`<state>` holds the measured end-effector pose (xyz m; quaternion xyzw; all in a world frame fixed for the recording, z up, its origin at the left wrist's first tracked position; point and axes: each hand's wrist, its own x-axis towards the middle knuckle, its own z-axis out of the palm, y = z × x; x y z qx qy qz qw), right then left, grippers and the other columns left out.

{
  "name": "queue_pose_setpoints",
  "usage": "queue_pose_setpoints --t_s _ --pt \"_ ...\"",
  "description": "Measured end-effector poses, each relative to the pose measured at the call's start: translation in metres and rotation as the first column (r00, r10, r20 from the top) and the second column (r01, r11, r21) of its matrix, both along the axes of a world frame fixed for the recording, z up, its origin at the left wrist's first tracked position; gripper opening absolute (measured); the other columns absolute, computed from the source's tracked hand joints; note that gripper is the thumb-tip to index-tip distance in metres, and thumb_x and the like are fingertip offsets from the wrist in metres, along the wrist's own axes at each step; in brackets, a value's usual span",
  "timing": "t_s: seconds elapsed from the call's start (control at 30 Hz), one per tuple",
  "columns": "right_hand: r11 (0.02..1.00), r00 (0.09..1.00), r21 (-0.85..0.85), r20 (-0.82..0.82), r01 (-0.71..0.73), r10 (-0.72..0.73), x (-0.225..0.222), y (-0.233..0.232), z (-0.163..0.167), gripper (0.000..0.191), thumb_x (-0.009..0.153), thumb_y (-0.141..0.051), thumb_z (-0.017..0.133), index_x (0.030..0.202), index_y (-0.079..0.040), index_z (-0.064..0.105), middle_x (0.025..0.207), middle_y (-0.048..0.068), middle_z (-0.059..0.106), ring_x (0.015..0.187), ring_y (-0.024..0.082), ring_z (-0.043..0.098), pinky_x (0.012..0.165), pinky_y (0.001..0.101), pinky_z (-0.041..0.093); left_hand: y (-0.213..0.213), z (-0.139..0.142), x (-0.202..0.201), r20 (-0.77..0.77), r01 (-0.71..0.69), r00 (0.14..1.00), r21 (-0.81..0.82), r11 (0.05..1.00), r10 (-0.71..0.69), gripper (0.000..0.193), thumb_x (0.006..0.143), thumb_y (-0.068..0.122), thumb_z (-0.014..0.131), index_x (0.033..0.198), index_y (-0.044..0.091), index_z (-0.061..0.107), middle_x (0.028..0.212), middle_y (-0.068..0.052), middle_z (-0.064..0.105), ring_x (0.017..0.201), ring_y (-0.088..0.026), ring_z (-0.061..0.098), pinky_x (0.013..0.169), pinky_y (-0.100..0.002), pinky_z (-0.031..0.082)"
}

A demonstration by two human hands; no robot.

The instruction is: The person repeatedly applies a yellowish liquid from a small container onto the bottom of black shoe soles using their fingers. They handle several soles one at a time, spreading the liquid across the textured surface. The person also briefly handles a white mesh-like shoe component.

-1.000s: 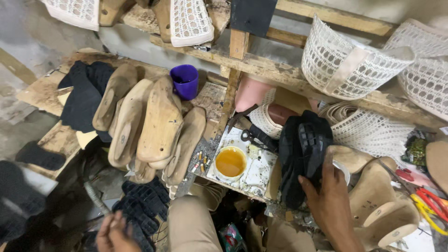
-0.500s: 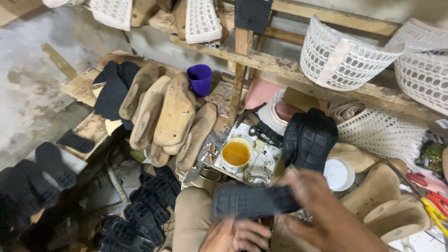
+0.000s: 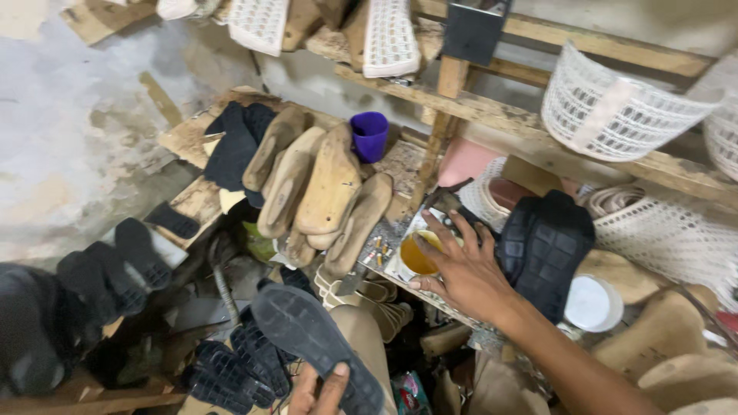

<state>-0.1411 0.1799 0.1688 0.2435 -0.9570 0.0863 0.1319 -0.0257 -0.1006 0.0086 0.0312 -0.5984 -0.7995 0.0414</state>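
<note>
The left hand (image 3: 319, 392), low at the bottom edge, grips a dark rubber shoe sole (image 3: 315, 342) with its tread side up, thumb pressed across the near end and fingers curled beneath it. The right hand (image 3: 461, 269) reaches forward with fingers spread wide, holding nothing, fingertips over the rim of a small round tin of yellow-orange glue (image 3: 415, 253) beside a stack of black ridged soles (image 3: 547, 250) and below pale wooden shoe lasts (image 3: 327, 188).
</note>
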Motion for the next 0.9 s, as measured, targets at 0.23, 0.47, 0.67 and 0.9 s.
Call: queue_pose_setpoints --t_s 0.23,0.47,0.67,0.9 --pt "0.998 0.993 -0.017 -0.104 0.058 -0.059 0.003 -0.009 0.016 0.042 0.095 -0.043 0.05 0.105 -0.018 0.082 0.154 -0.003 0.044 0.147 0.038 0.023 0.109 0.0728 0.017 -0.005 0.043 0.009 0.295 0.064 0.949 0.171 0.983 -0.113 0.07 0.088 0.004 0.064 0.155 0.014 0.043 0.124 -0.015 0.074 0.109 -0.021 0.072 0.094 -0.034 0.054" --pt "0.8 0.93 -0.596 0.329 0.071 0.163 0.052 0.008 0.045 0.04 0.105 -0.029 0.047 0.129 -0.01 0.073 0.127 0.001 0.067 0.144 0.032 0.041 0.117 0.0521 0.025 0.031 0.146 -0.005 0.161 0.275 0.941 0.151 0.95 -0.298 0.053 0.095 0.013 0.062 0.145 0.001 0.051 0.119 -0.015 0.079 0.109 -0.016 0.072 0.096 -0.028 0.052" --pt "0.868 0.967 -0.472 0.108 -0.155 0.231 0.103 0.017 0.052 0.056 0.087 -0.012 0.068 0.143 -0.011 0.062 0.128 0.015 0.049 0.125 0.031 0.044 0.108 0.0445 0.032 0.07 0.188 -0.007 0.178 0.347 0.909 0.175 0.921 -0.376 0.056 0.094 0.015 0.061 0.149 0.004 0.055 0.109 -0.013 0.08 0.098 -0.012 0.073 0.087 -0.027 0.054" --pt "0.859 0.98 -0.476 -0.141 -0.19 0.138 0.115 0.023 0.04 0.054 0.084 -0.008 0.069 0.134 -0.028 0.066 0.12 0.003 0.055 0.118 0.022 0.048 0.103 0.0395 0.038 0.079 0.202 -0.006 0.186 0.371 0.907 0.071 0.926 -0.378 0.047 0.098 0.015 0.059 0.143 0.002 0.058 0.106 -0.009 0.08 0.093 -0.008 0.07 0.083 -0.023 0.053"
